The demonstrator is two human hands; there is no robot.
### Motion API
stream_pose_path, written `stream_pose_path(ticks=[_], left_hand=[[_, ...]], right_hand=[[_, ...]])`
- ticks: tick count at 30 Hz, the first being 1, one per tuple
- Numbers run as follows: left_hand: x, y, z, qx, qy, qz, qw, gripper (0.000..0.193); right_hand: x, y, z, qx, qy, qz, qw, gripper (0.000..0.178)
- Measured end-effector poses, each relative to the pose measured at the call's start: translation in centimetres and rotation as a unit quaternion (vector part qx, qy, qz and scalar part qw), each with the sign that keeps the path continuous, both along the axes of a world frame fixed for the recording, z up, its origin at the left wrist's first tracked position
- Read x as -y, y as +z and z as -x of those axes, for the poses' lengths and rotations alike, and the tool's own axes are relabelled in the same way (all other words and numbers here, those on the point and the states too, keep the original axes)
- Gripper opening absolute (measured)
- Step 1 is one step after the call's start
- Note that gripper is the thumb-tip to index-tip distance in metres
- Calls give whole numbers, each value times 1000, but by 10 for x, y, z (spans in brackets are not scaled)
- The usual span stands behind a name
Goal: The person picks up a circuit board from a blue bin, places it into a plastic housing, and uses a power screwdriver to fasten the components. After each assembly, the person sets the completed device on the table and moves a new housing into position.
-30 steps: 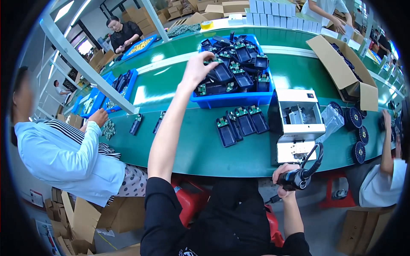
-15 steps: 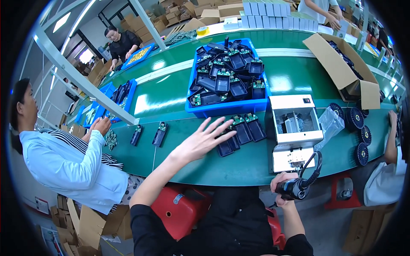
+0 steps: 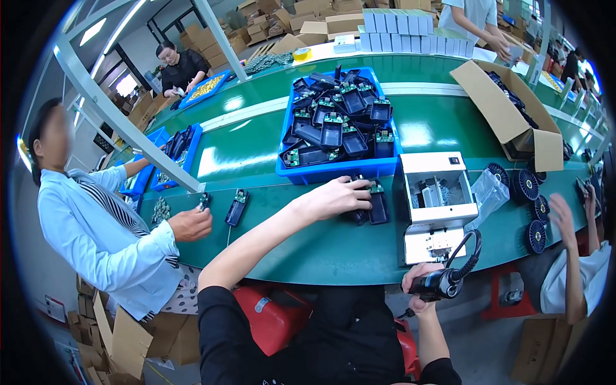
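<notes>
My left hand (image 3: 340, 197) reaches over the workbench with its fingers bent down around a black plastic casing (image 3: 359, 216), partly hidden under the hand. Touching its fingertips is another open black casing (image 3: 378, 206) with a small green circuit board at its far end. In my right hand (image 3: 420, 282) is a black electric screwdriver (image 3: 437, 283) with a coiled cable, held at the bench's front edge. Just beyond it stands a silver screw feeder (image 3: 436, 199) with loose screws in its open top.
A blue crate (image 3: 337, 172) piled with casings stands beyond my left hand. Right of the feeder are a clear plastic bag (image 3: 489, 200), black ribbed discs (image 3: 536, 236) and an open carton (image 3: 494, 102). One co-worker's hand (image 3: 191, 224) is near a lone casing (image 3: 237, 208) at left.
My left hand has gone from spread fingers to bent ones, closing over the casings. The screwdriver stays nearly in place. The left co-worker's hand has come down to the bench beside a casing.
</notes>
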State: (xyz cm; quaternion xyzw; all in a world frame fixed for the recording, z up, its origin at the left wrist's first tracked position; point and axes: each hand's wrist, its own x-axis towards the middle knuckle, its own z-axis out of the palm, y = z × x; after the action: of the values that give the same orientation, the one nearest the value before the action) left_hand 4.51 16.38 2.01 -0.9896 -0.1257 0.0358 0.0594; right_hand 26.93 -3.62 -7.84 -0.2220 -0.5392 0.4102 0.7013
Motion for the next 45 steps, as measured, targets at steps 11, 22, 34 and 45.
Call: stream_pose_path(ticks=[11, 22, 34, 45], left_hand=[[31, 58, 25, 294, 23, 33, 955, 39], [-211, 67, 64, 490, 315, 122, 803, 55], [-229, 78, 80, 329, 267, 68, 903, 64], [-21, 83, 175, 306, 354, 27, 883, 42]], right_hand=[[-3, -3, 0, -12, -27, -34, 999, 80], [5, -6, 4, -31, -56, -6, 998, 77], [2, -7, 2, -149, 17, -37, 988, 64], [0, 3, 11, -116, -24, -4, 993, 71]])
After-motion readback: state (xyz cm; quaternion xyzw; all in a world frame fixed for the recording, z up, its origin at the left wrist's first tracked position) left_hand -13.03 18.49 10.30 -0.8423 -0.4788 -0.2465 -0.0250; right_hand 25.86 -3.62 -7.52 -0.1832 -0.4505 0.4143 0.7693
